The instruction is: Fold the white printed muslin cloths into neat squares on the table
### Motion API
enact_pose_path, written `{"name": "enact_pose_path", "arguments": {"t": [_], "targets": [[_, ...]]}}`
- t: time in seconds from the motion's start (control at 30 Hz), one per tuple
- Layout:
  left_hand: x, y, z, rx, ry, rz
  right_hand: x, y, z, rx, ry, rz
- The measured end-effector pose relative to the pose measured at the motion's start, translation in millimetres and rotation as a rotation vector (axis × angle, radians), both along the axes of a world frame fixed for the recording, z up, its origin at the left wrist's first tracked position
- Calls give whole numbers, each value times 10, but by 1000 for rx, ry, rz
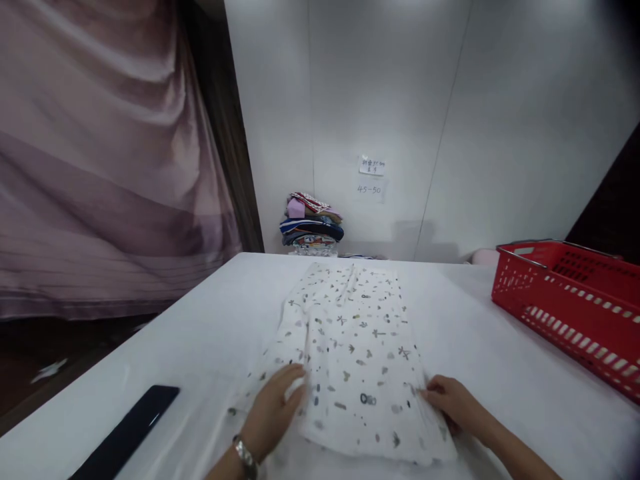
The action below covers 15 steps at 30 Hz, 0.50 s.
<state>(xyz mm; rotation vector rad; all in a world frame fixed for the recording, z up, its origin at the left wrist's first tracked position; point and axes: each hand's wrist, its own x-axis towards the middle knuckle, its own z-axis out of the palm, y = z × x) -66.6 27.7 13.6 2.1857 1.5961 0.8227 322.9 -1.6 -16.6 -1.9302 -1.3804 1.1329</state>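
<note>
– Where's that printed cloth point(363, 360) lying?
– Spread out flat along the counter point(220, 320), from the centre of the frame down towards the bottom.
– And the hands?
– The right hand point(457, 403) has its fingers clamped on the cloth's right edge, lower right. The left hand point(273, 410), a silvery band point(245, 457) at its wrist, is over the left part, lower centre; it's blurred, and I can't tell whether its fingers grip anything.
– What's crowding them?
– A dark flat slab point(127, 430) lies at lower left, apart from the cloth. The red basket point(570, 293) takes up the right side, well apart from the right hand. Behind the counter, a pile of folded fabrics point(313, 223) sits near the centre, and a pinkish curtain point(100, 153) fills the upper left
</note>
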Motion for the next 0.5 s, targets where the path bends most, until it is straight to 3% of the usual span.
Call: {"name": "enact_pose_path", "arguments": {"t": [0.13,0.23,0.37,0.5], "targets": [[610,-358,83,-164,-196,-191,-122,-5,120,212,19,-29],[986,-522,100,-328,-262,-284,-249,-25,251,178,373,-131],[1300,-606,90,-448,-285,-310,-602,-95,444,128,833,-226],[1424,-560,104,-347,-342,-241,-1006,-149,572,154,1040,-143]]}}
